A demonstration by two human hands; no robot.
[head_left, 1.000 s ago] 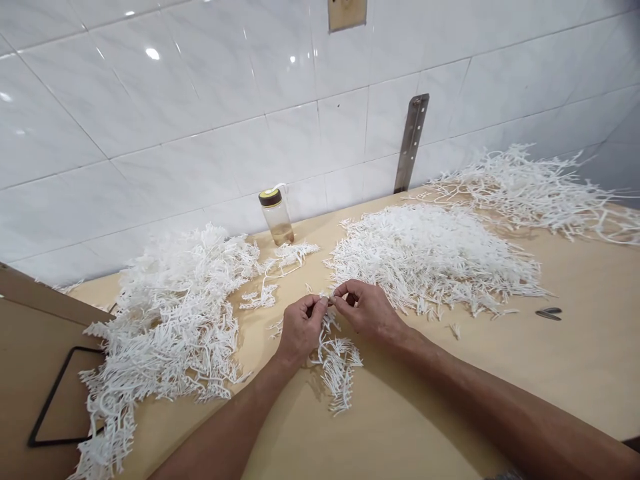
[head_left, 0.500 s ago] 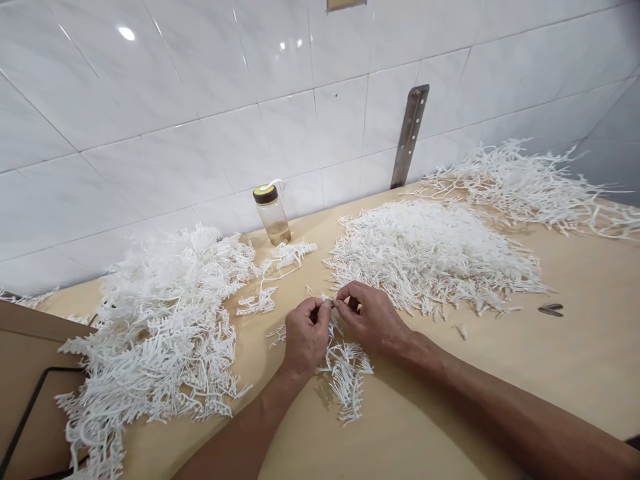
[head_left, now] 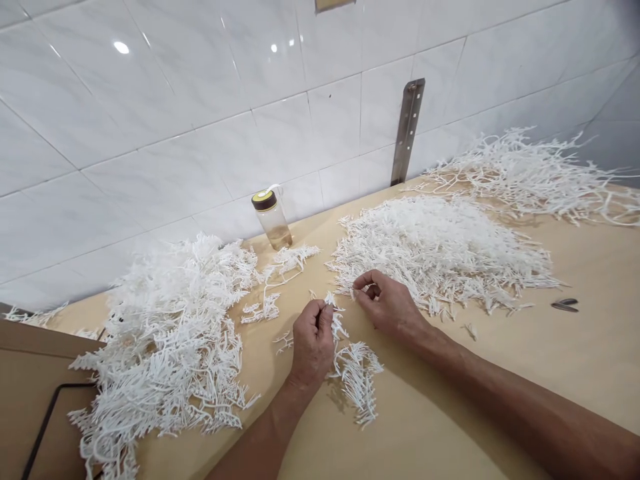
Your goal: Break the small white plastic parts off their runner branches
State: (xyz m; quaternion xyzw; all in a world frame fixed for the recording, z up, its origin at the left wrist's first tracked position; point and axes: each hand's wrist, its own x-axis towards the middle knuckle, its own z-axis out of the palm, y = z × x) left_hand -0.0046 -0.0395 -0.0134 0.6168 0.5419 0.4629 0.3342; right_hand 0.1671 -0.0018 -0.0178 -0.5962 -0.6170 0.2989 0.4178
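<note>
My left hand [head_left: 314, 343] pinches a white branched strand [head_left: 337, 323], which hangs beside the fingers over the table. Below and right of that hand lies a comb-like white piece [head_left: 361, 383]. My right hand [head_left: 387, 303] is closed in a pinch at the lower left edge of a pile of short white pieces [head_left: 435, 247]; whatever its fingertips hold is too small to make out. The two hands are apart. To the left of my left hand spreads a large heap of white branched pieces [head_left: 175, 333].
A lidded bottle [head_left: 273, 220] stands near the tiled wall. Long white stems [head_left: 540, 177] lie at the back right. Small metal snips [head_left: 565, 305] rest on the table [head_left: 500, 373] at right. A metal bracket [head_left: 407, 133] leans at the wall, and a cardboard box [head_left: 40, 380] is at left.
My right hand has moved away from my left hand, rightward to the edge of the short-piece pile. My left hand still pinches the strand. The view has shifted slightly.
</note>
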